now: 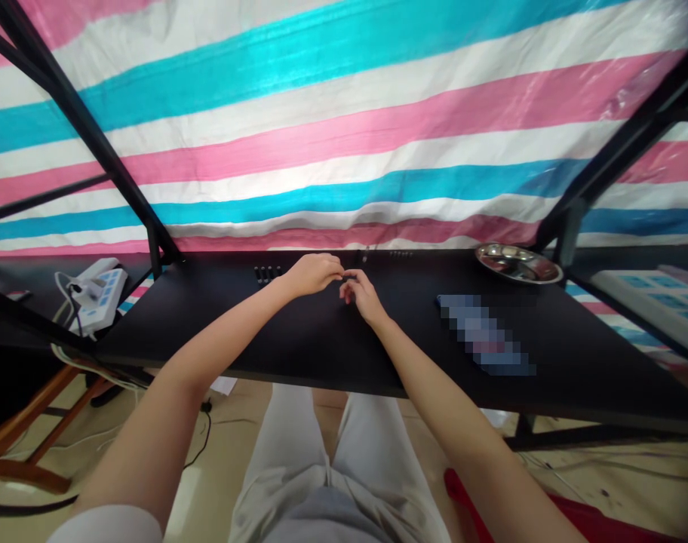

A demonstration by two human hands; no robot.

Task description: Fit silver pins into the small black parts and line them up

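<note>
My left hand (317,273) and my right hand (364,296) meet over the middle of the black table (321,343). The fingertips of both are pinched close together around something small and dark, too small to make out. My right hand's other fingers curl in loosely below. Just left of my left hand, several short black cylinders (268,274) with shiny ends stand in a row. Beyond the hands, near the back edge, lie a small shiny piece (365,255) and a row of several tiny metallic pieces (401,254).
A round steel dish (518,264) sits at the back right. Nearer lies a blurred-out flat bluish object (485,335). Black frame posts (103,162) rise on both sides before a striped sheet (344,143). A power strip (98,298) with plugs lies to the left.
</note>
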